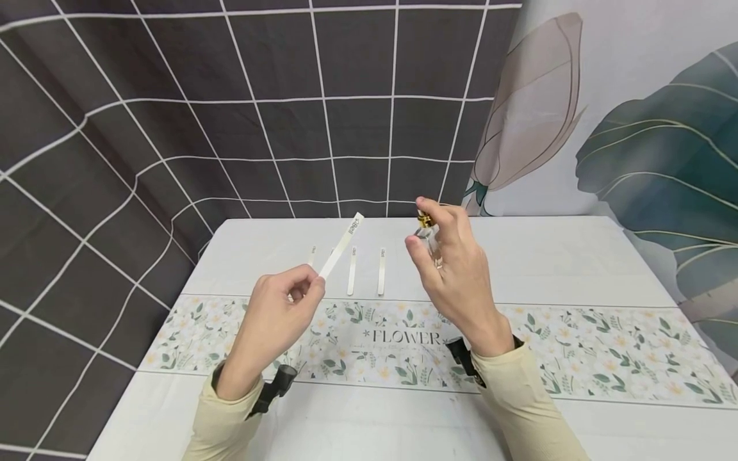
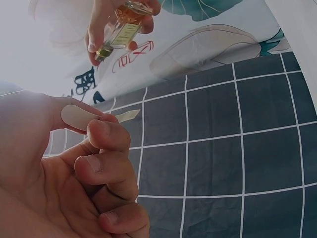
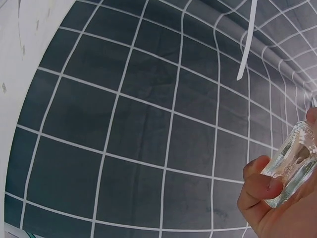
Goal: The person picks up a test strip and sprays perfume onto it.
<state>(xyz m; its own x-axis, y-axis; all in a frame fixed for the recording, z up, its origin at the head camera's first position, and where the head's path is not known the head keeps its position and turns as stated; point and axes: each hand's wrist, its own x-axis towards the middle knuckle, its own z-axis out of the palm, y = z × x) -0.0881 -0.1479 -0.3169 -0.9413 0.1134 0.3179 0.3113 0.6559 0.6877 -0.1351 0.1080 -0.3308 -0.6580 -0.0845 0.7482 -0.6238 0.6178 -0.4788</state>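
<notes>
My left hand (image 1: 277, 310) pinches a white paper scent strip (image 1: 341, 246) between thumb and fingers, its printed end pointing up and away. In the left wrist view the rounded end of the strip (image 2: 77, 117) sticks out behind the fingertips. To the right, my right hand (image 1: 464, 282) grips a clear glass perfume bottle (image 3: 290, 166) with a gold spray neck (image 1: 425, 219). The index finger is at the bottle's top, and the hand hides much of the glass. Amber liquid and a pale label show on the bottle (image 2: 126, 30) in the left wrist view. Strip and bottle are apart, both above the table.
Several more paper strips, such as one in the middle (image 1: 352, 272) and one farther right (image 1: 381, 272), lie on the white table (image 1: 548, 262). A floral runner (image 1: 599, 346) crosses it. A dark gridded curtain (image 1: 277, 121) hangs behind and at left, with a leaf-print cloth (image 1: 536, 96) at right.
</notes>
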